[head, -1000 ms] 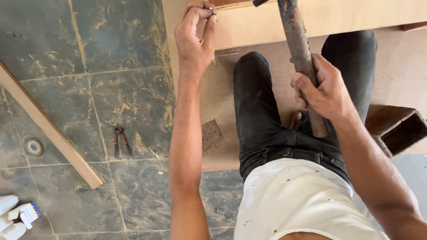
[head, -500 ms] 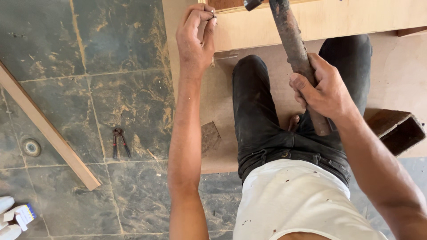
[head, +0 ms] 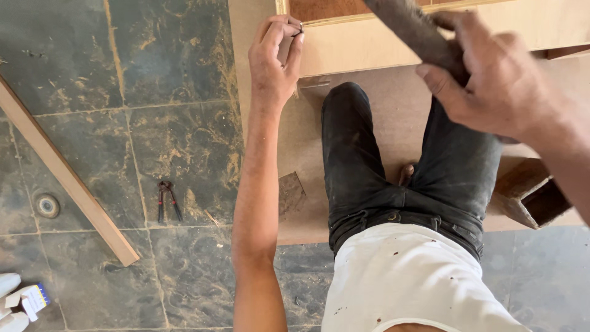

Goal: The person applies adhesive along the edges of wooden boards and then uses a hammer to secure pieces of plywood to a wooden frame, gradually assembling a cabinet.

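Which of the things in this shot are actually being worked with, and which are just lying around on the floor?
In use:
- left hand, pinching a small nail against the wooden frame
- right hand, its grip around the hammer handle
- board under the person

Lying about:
- pincers on the tiled floor
- wooden strip
- small wood offcut
- wooden box

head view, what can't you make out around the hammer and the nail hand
- Hammer handle: the head is cut off by the top edge of the head view.
- Right hand: motion-blurred, grip detail unclear.
- Left hand: what the fingertips pinch against the wooden panel is too small to tell.
- Pincers on the floor: small, jaws indistinct.
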